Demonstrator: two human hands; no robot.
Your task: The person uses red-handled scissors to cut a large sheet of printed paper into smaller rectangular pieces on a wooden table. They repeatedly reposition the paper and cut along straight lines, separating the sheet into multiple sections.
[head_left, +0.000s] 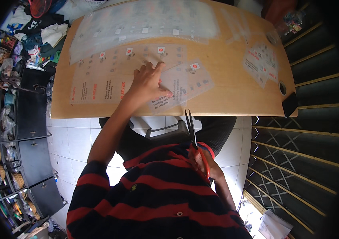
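L hand (149, 81) at approx. 11 o'clock, fingers spread wide, thumb out over the small clear sheet (197, 81); whether it's pressing or hovering, can't tell. R hand (204, 157) down at 5 o'clock, wrapped round the scissors (192, 131), its fingers partly hidden behind the orange-red loops. Blades dark, slim, pointed, just a narrow gap btwn them, aimed roughly 11–12 o'clock; tips show at the table's front edge, height above it unclear.

Now what's hidden: L hand and wrist cover part of the long clear sheet (109, 75), and the small one overlaps its R end, so where one stops and the other starts is v. hard to read. Far stack (145, 20) is hazy w/ glare, sheet count impossible. Pic's corners go black; R forearm partly lost behind the shirt (149, 191).

Materials: sheets are thin, see-through plastic w/ red & dark print, straight-edged. Table (225, 95) smooth tan wood-look; shirt striped black & red cloth; floor (78, 139) pale square tiles.

Positions: small sheet sits at 3 o'clock from L hand, 11–12 from R hand; long sheet runs under L hand toward 9; stack at 12; loose clear pieces (261, 63) nr 3, well apart.
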